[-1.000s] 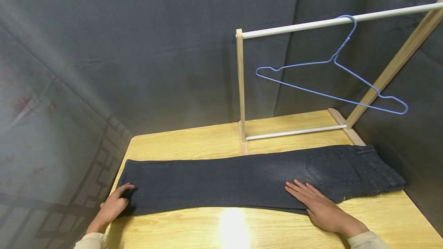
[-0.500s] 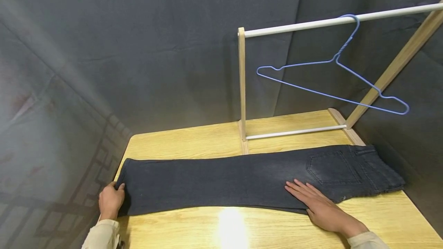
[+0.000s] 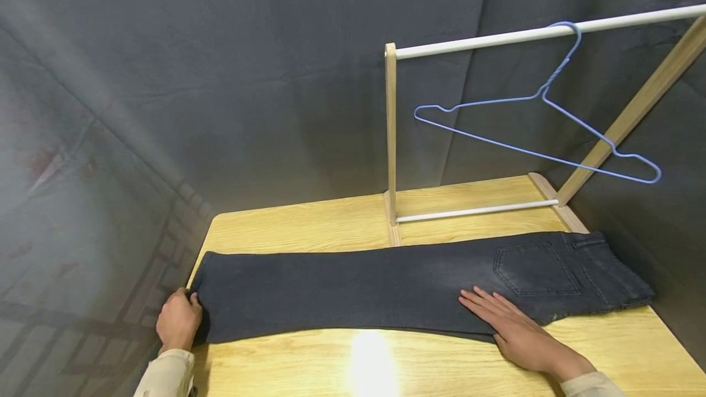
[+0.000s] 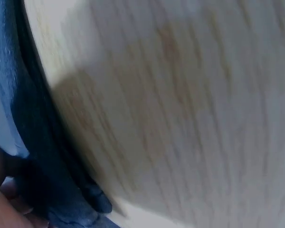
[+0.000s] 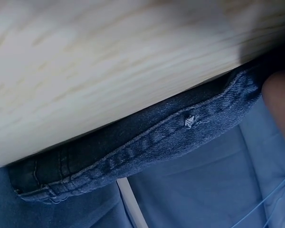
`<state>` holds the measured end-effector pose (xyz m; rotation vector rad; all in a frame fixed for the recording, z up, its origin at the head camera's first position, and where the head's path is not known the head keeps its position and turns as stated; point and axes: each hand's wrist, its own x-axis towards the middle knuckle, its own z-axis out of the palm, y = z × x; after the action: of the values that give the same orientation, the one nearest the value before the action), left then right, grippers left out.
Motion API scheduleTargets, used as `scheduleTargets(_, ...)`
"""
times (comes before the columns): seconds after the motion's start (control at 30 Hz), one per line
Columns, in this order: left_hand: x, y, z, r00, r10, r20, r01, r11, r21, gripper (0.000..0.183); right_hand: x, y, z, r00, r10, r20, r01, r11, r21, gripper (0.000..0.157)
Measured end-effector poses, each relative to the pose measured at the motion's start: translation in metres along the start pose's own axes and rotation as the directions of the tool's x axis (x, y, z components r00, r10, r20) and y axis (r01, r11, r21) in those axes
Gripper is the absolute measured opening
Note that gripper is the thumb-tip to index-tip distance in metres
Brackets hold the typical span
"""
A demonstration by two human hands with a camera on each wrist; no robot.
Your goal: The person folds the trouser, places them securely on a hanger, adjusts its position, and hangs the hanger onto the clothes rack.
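Observation:
A pair of dark jeans [image 3: 353, 290] lies folded lengthwise across the table, its waist at the right and leg hems at the left. At the hem end my left hand [image 3: 179, 321] grips the edge of the cloth, the thumb on the near side. The left wrist view shows fingers [image 4: 4, 209] curled at the dark denim [image 4: 42, 142]. My right hand [image 3: 510, 331] rests flat with spread fingers on the upper leg, left of the back pocket [image 3: 536, 269]. In the right wrist view, a small frayed spot [image 5: 191, 121] shows on the jeans' edge.
Behind the jeans stands a wooden rack with a white top rail [image 3: 485, 41] and a lower white bar [image 3: 477, 211]. A blue wire hanger [image 3: 513, 149] hangs from the rail. Grey cloth [image 3: 276, 109] surrounds the wooden table [image 3: 298, 225].
My left hand has gone from touching the top of the leg end to gripping its hem edge, slightly to the left. The right hand stays in place on the jeans.

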<state>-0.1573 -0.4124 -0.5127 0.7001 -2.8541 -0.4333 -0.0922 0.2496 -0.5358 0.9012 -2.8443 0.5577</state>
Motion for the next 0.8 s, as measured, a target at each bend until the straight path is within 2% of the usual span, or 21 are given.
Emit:
scheduleTargets(0.13,-0.002,0.005,0.005,0.999,0.023,-0.049,-0.020,0.998,0.054,0.033,-0.001,0.000,0.000,1.000,0.003,0.001,-0.003,1.000,-0.017,0.084)
scheduleTargets(0.2,-0.008,0.011,0.010,0.995,0.085,-0.048,-0.080,0.992,0.102,0.044,-0.001,0.000,0.000,1.000,-0.004,0.001,0.004,1.000,-0.026,0.082)
scheduleTargets(0.27,-0.018,0.020,0.018,0.982,0.187,-0.030,-0.181,0.974,0.139,0.056,0.000,0.000,-0.001,1.000,-0.007,-0.004,0.007,1.000,-0.030,0.081)
scheduleTargets(0.3,-0.023,0.024,0.021,0.969,0.246,-0.009,-0.242,0.959,0.144,0.062,0.000,0.000,-0.001,1.000,-0.008,-0.008,0.008,1.000,-0.026,0.080)
scheduleTargets(0.37,-0.033,0.034,0.027,0.934,0.349,0.081,-0.356,0.928,0.108,0.065,0.001,0.000,-0.002,1.000,-0.011,-0.010,0.011,1.000,-0.016,0.080)
scheduleTargets(0.43,-0.040,0.042,0.032,0.885,0.403,0.231,-0.421,0.906,0.032,0.066,0.001,-0.001,-0.002,1.000,-0.008,-0.009,0.008,1.000,-0.004,0.081)
scheduleTargets(0.47,-0.043,0.045,0.034,0.860,0.409,0.304,-0.428,0.904,-0.005,0.066,0.001,-0.001,-0.002,1.000,-0.006,-0.007,0.006,1.000,0.000,0.081)
scheduleTargets(0.53,-0.045,0.050,0.036,0.822,0.388,0.417,-0.406,0.913,-0.048,0.069,0.001,-0.001,-0.001,1.000,-0.001,0.002,0.001,1.000,0.004,0.081)
scheduleTargets(0.6,-0.045,0.052,0.038,0.802,0.366,0.472,-0.389,0.920,-0.052,0.070,0.001,0.000,-0.001,1.000,0.009,0.012,-0.009,1.000,0.005,0.080)
scheduleTargets(0.7,-0.041,0.053,0.039,0.805,0.364,0.468,-0.387,0.921,-0.050,0.069,0.002,0.001,-0.003,0.999,0.025,0.035,-0.024,1.000,-0.011,0.081)
scheduleTargets(0.8,-0.037,0.055,0.039,0.809,0.370,0.457,-0.386,0.920,-0.061,0.068,0.005,0.002,-0.005,0.999,0.026,0.029,-0.024,0.999,-0.049,0.074)
